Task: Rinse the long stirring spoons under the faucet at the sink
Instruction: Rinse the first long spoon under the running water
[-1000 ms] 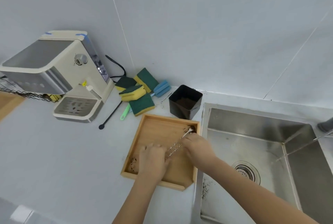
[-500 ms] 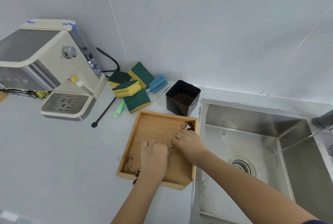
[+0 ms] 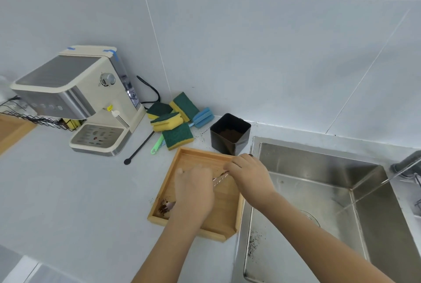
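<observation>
Both hands gripping twisted long stirring spoons (image 3: pixel 220 178) over wooden tray (image 3: pixel 200 157): left hand (image 3: pixel 193 191) near bowls, right hand (image 3: pixel 250 175) far end; sink (image 3: pixel 319 164) lying rightward.

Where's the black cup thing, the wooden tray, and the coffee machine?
Black container (image 3: pixel 230 143), head view, on its front wall.
Wooden tray (image 3: pixel 194 156), head view, on its bare far floor.
Coffee machine (image 3: pixel 57 77), head view, on its grey top panel.
</observation>
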